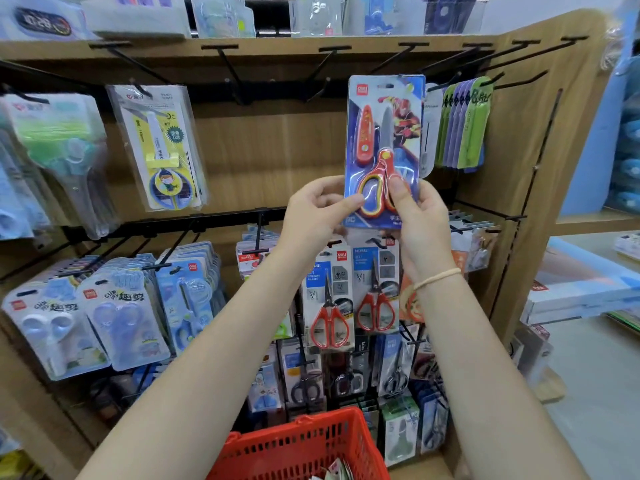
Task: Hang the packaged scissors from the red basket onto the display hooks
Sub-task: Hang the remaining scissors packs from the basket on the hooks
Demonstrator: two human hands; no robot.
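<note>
While the top rail's empty hooks (230, 69) leave open room, left hand (313, 211) and right hand (420, 216) pinch the scissors pack (384, 147) by its bottom corners, upright above the red basket (301, 445).

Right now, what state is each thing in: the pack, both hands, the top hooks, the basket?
Red scissors pack: upright, held up at the top hook row, not visibly on a hook.
Left hand: pinching the pack's lower left edge.
Right hand: gripping the lower right, thumb in front.
Middle top hooks: bare.
Red basket: below, some packs inside.
</note>
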